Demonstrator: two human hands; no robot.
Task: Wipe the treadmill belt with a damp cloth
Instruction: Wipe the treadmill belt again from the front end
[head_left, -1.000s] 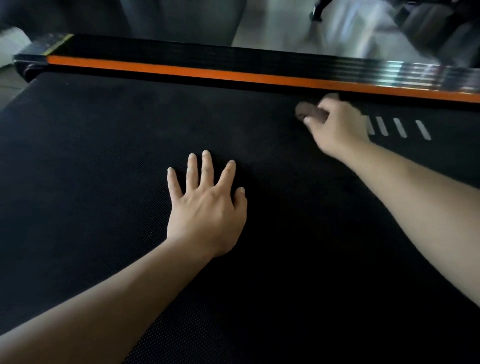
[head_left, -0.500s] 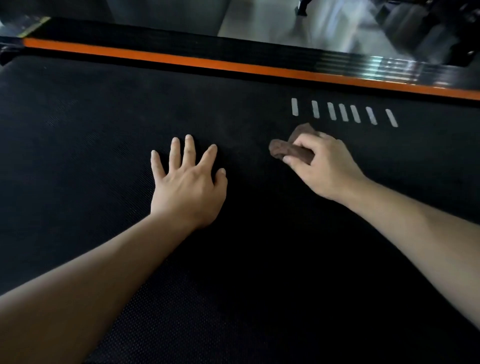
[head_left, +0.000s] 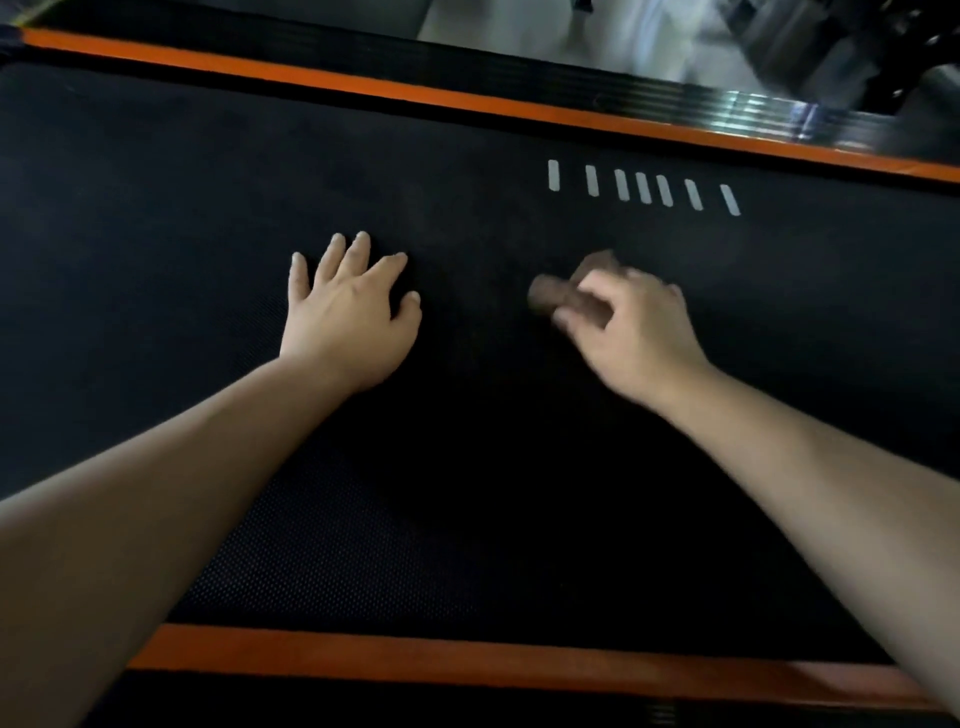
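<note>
Between orange rails (head_left: 363, 85) at twelve and six o'clock, the belt (head_left: 156, 208) lay open; the left hand (head_left: 348, 317) rested spread flat, and the right hand (head_left: 634, 332) pinched a blurred cloth (head_left: 550, 296) protruding toward ten o'clock.

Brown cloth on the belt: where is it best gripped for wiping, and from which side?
Probably its bunched right part, from above and the right, as the right hand does: the brown cloth is a small wad lying on the flat belt, so fingers can curl over its top and leave its left end free.
</note>
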